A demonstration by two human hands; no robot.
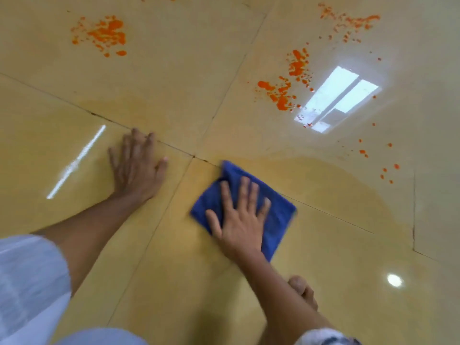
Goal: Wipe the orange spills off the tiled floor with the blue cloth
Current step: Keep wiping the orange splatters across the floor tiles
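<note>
Seen from the head camera, a person crouched over a glossy tiled floor (174, 70), the right hand (240, 219) pressed flat, fingers spread wide, on top of a folded blue cloth (278, 217); nothing was gripped, the palm simply pinned the cloth to the tile. The cloth lay just below the point where four tiles met, near the middle of the view. The left hand (138, 168) rested flat and empty on the neighbouring tile, fingers splayed, well apart from the cloth. Orange spills remained farther off: one patch (107, 33) at upper left, a larger cluster (288, 83) beside the bright reflection of a window (338, 100), smears (353, 21) at upper right and scattered droplets (383, 165) to the right. A faint wet sheen arced across the tile beyond the cloth. A white sleeve (29, 277) covered the left upper arm, and a bare foot (302, 290) showed beneath the right forearm.
</note>
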